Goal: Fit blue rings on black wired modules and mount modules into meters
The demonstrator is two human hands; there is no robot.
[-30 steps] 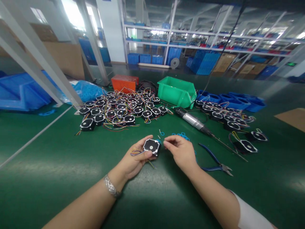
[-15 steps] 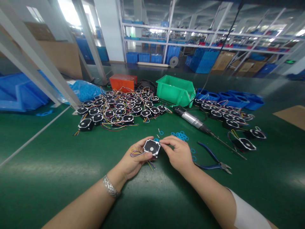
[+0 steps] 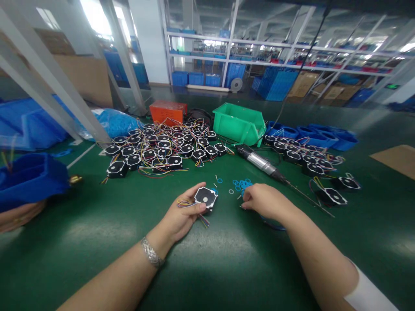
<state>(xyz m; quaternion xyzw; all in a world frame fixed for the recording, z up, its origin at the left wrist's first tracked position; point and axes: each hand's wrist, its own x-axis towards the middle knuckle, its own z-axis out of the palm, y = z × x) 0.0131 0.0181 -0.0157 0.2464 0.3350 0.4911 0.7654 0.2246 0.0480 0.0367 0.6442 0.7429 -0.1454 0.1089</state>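
Note:
My left hand (image 3: 183,212) grips a small black octagonal motor (image 3: 205,197) with a white-rimmed face and coloured wires trailing from it, held just above the green table. To its right, my right hand (image 3: 261,199) rests with curled fingers on the table beside a scatter of small blue rings (image 3: 242,184). I cannot make out what its fingertips pinch. One pale ring (image 3: 231,191) and a small pin (image 3: 216,177) lie between the hands.
A pile of black motors (image 3: 162,147) with wires lies behind, more motors (image 3: 304,155) at the right. An electric screwdriver (image 3: 264,165) lies near a green bin (image 3: 238,123) and an orange box (image 3: 168,111). Another person's blue sleeve (image 3: 29,179) enters at left.
My right hand drew away from the motor toward the blue rings and now hides the blue pliers. A blue sleeve came in from the left edge.

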